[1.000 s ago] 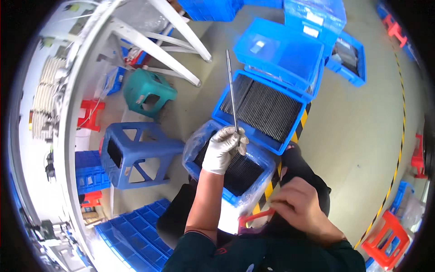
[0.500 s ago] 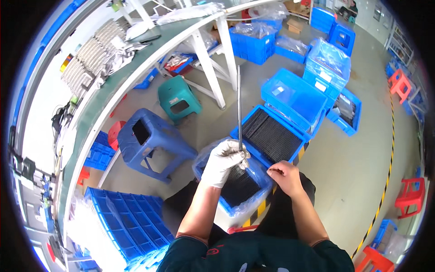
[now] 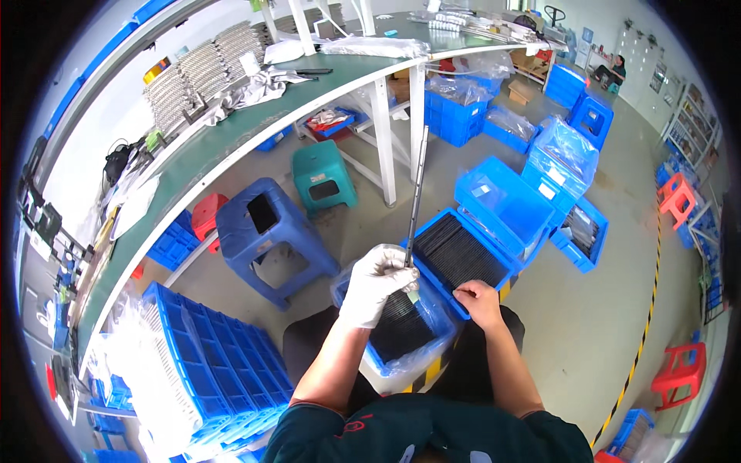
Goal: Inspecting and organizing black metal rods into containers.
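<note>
My left hand [image 3: 377,287], in a white glove, is closed around the lower part of a long thin dark metal strip [image 3: 417,197]. The strip stands nearly upright, leaning slightly right, with small marks or holes along its face. Below that hand is a blue bin [image 3: 446,339] lined with clear plastic, holding many similar dark strips [image 3: 397,330]. My right hand [image 3: 482,302], bare, has its fingers pinched together beside the corner of a second blue bin [image 3: 500,279]. Whatever it holds, if anything, is hidden. Dark strips [image 3: 461,253] lie packed in rows in that second bin.
Stacked blue bins [image 3: 502,197] stand beyond the second bin. A blue stool [image 3: 266,231] and a green stool [image 3: 324,177] are to the left, before a green-topped workbench [image 3: 231,127]. Blue crates [image 3: 220,363] rise at lower left. Far off, a person [image 3: 611,71] sits.
My view has tilted up, showing more of the workbench. The strip in my left hand has turned and leans more to the right. My right hand stays pinched by the second bin.
</note>
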Motion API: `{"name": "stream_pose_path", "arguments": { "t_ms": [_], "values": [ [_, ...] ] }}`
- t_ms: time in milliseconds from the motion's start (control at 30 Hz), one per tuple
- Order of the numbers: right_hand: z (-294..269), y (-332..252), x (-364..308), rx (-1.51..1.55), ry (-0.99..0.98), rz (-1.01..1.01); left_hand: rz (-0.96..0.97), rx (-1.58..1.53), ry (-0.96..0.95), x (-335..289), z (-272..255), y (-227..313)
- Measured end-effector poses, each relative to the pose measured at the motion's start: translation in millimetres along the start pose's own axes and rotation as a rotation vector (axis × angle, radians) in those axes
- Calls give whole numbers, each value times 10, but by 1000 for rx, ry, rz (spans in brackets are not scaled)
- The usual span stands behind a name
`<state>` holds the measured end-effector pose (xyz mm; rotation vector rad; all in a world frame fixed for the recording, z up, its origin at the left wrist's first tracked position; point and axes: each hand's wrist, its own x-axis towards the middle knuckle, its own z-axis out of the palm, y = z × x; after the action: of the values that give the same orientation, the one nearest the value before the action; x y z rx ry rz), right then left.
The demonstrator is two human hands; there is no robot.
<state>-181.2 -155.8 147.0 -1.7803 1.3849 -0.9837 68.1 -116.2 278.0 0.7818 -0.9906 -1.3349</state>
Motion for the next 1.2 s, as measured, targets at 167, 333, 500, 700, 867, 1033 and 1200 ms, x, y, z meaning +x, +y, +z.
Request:
{"name": "stream_pose_path", "arguments": {
  "t_ms": [167,333,500,700,867,1033,1200],
  "values": [
    [14,25,21,-71,5,4,49,81,82,-97,35,156],
    [45,20,18,-109,4,-60,148,165,170,-176,17,267],
    [32,-14,-27,-133,19,-107,71,68,180,-229,-92,431],
    [50,36,-23,-169,21,-180,79,-136,271,-221,-397,774],
    [48,-34,-16,-202,3,-156,149,-121,224,-75,-898,1222],
    [71,-12,-18,-211,7,-177,151,-164,287,90,-1253,1573],
    [86,-22,-36,-286,-7,-258,94,-297,287,278,-1605,1702]
  ]
}}
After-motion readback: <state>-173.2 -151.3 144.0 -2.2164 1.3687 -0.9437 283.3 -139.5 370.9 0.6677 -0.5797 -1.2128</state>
